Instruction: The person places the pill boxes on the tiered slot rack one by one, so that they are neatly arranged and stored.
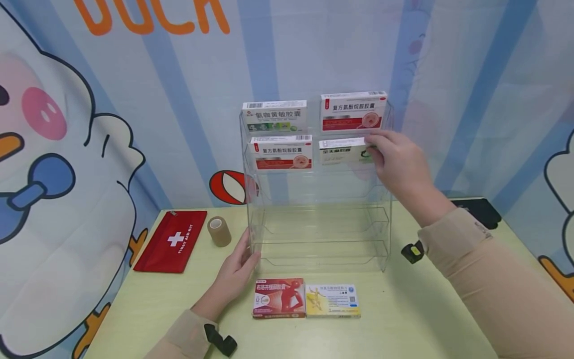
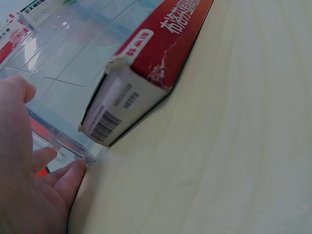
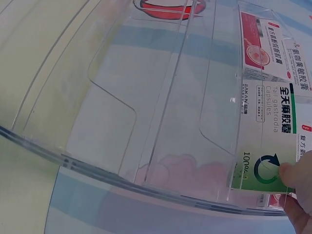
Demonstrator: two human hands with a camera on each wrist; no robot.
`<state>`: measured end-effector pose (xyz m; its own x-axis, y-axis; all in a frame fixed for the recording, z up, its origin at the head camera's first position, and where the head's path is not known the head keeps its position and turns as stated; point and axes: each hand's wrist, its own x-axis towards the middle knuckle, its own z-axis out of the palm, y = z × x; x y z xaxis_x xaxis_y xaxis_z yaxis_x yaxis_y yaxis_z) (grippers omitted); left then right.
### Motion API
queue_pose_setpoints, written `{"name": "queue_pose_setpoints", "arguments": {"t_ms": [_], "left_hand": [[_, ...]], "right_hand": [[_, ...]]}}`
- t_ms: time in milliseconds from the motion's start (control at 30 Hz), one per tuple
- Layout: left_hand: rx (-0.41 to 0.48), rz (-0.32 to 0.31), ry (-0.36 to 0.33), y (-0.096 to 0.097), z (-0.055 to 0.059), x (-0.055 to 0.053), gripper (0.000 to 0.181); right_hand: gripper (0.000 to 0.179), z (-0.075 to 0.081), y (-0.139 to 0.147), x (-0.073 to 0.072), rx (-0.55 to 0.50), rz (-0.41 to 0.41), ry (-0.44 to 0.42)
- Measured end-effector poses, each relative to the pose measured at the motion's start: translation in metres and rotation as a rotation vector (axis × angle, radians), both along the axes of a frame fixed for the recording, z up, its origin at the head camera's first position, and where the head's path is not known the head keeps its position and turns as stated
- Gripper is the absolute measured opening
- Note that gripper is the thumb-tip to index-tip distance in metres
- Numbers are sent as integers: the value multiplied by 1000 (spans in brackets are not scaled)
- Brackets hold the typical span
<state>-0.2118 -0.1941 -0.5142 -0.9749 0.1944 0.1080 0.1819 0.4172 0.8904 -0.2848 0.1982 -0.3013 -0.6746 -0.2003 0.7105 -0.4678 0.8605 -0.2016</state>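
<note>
A clear acrylic tiered rack [image 1: 323, 243] stands on the table. My right hand [image 1: 401, 159] pinches the right end of a white-and-green medicine box [image 1: 343, 153], which sits in the second tier on the right; thumb and fingertips show at its green corner [image 3: 265, 170] in the right wrist view. My left hand [image 1: 234, 275] holds the rack's lower left side edge, thumb towards the front and fingers around the outer side. Directly above the held box is a red-and-white medicine box [image 1: 353, 112]. Another like it [image 1: 281, 153] sits to its left, below a white-green box [image 1: 274, 117].
In front of the rack lie a red medicine box [image 1: 279, 298] and a yellow-white one [image 1: 333, 300], side by side. A red first aid pouch [image 1: 172, 244] and a tan bandage roll [image 1: 219, 232] are at left. A black item [image 1: 477, 212] lies behind my right forearm.
</note>
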Motion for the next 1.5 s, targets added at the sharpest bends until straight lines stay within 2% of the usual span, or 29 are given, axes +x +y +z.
{"name": "queue_pose_setpoints", "arguments": {"t_ms": [167,400,767,1033,1267,1500], "left_hand": [[6,-3,6,0,-2,0,78],[8,-4,10,0,-1,-1,77],[-8,4,11,-1,0,-1,78],[-10,0,1,-1,0,-1,78],[-9,1,-8,-1,1,-1,78],[-8,0,-11,0,1,0,78]], "right_hand": [[26,-4,0,0,22,11,11],[25,-14,2,1,16,69,151],[25,-35,6,27,-11,104,238],[32,-72,2,52,-59,178,218],[31,-110,-6,74,-73,214,152],[33,-141,-13,92,-107,255,80]]}}
